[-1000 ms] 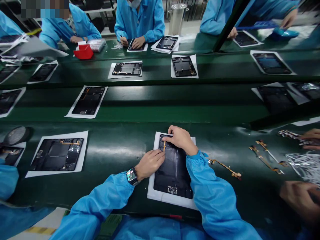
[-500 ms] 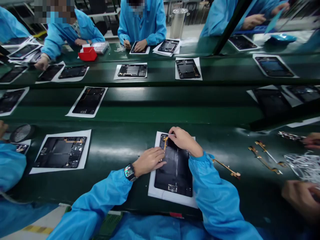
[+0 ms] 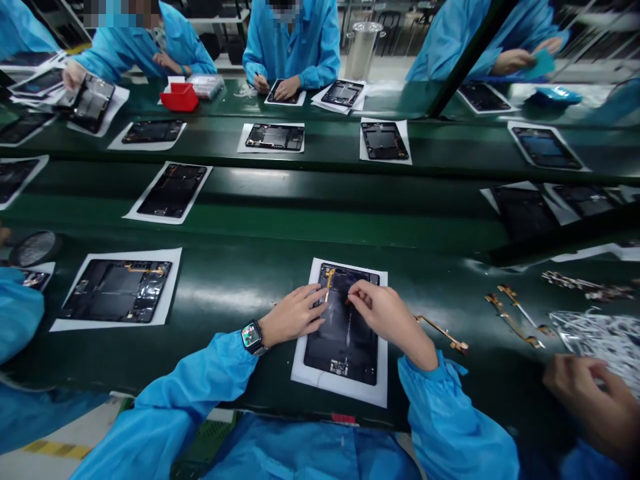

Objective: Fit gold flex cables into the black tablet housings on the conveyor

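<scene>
A black tablet housing (image 3: pixel 345 333) lies on a white paper sheet (image 3: pixel 313 383) in front of me. Along its upper left side runs an orange flex cable (image 3: pixel 329 279). My left hand (image 3: pixel 295 313) rests over the housing's left edge, fingers stretched and apart, their tips near the cable's lower end. Over the middle of the upper half is my right hand (image 3: pixel 377 313), thumb and fingers pinched together. Whatever is between those fingertips, if anything, is too small to make out. To the right of the housing, another flex cable (image 3: pixel 443 335) lies on the green bench (image 3: pixel 225 373).
Another housing (image 3: pixel 117 290) on paper lies left. At right are more flex cables (image 3: pixel 510 313), a pile of white strips (image 3: pixel 590 340) and a co-worker's hand (image 3: pixel 590 393). A dark post (image 3: pixel 565 233) juts in from the right. More housings line the belt (image 3: pixel 280 223) beyond.
My right hand has moved from the housing's top edge down toward its middle, fingers pinched. My left hand stays at the left edge. Across the belt, a co-worker has lifted a housing.
</scene>
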`<state>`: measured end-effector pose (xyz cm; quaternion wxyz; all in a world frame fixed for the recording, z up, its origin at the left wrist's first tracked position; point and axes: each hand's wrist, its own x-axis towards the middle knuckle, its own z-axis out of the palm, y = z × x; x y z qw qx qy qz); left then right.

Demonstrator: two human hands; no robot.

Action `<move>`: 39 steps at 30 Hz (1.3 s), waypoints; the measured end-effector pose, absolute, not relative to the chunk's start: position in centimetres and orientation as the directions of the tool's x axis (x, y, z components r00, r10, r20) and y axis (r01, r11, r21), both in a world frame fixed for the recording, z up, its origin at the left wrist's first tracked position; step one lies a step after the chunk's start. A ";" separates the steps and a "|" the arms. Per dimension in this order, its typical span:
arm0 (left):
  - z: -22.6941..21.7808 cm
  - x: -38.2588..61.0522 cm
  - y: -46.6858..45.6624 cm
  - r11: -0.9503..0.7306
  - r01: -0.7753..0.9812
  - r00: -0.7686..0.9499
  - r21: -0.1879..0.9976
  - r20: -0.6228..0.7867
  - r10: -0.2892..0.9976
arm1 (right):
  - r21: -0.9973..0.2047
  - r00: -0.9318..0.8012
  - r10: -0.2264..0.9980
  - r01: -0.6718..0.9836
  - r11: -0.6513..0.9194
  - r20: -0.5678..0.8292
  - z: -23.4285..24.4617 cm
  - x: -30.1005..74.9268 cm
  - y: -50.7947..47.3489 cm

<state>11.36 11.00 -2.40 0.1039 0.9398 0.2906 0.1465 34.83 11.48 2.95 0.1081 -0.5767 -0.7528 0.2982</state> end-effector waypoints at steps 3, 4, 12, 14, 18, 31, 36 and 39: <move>-2.7 11.1 10.9 -0.801 0.518 0.765 0.299 0.258 0.591 | -0.582 -0.338 0.930 0.789 0.196 -0.146 2.1 34.0 9.8; -2.8 11.0 10.8 -0.794 0.529 0.750 0.300 0.273 0.603 | -0.580 -0.346 0.928 0.788 0.208 -0.137 1.8 33.6 9.5; -3.1 10.7 10.2 -0.793 0.541 0.716 0.279 0.341 0.609 | -0.448 -0.380 0.918 0.844 0.293 -0.116 0.9 31.6 9.1; -3.0 10.6 10.3 -0.781 0.549 0.694 0.298 0.359 0.625 | -0.368 -0.404 0.905 0.869 0.332 -0.138 1.2 31.1 9.1; -2.9 10.1 10.3 -0.745 0.586 0.647 0.318 0.370 0.667 | -0.196 -0.471 0.864 0.877 0.438 -0.177 1.9 29.8 8.9; -3.0 9.2 9.4 -0.668 0.583 0.662 0.462 0.206 0.721 | -0.319 -0.291 0.948 0.918 0.237 -0.132 0.0 27.9 7.2; -3.1 9.1 9.2 -0.658 0.584 0.661 0.476 0.192 0.726 | -0.568 -0.193 0.980 0.813 0.129 -0.052 -0.3 29.2 7.0; -3.3 9.0 9.2 -0.663 0.580 0.661 0.473 0.201 0.723 | -0.630 -0.152 0.988 0.769 0.105 -0.021 -0.3 29.5 6.6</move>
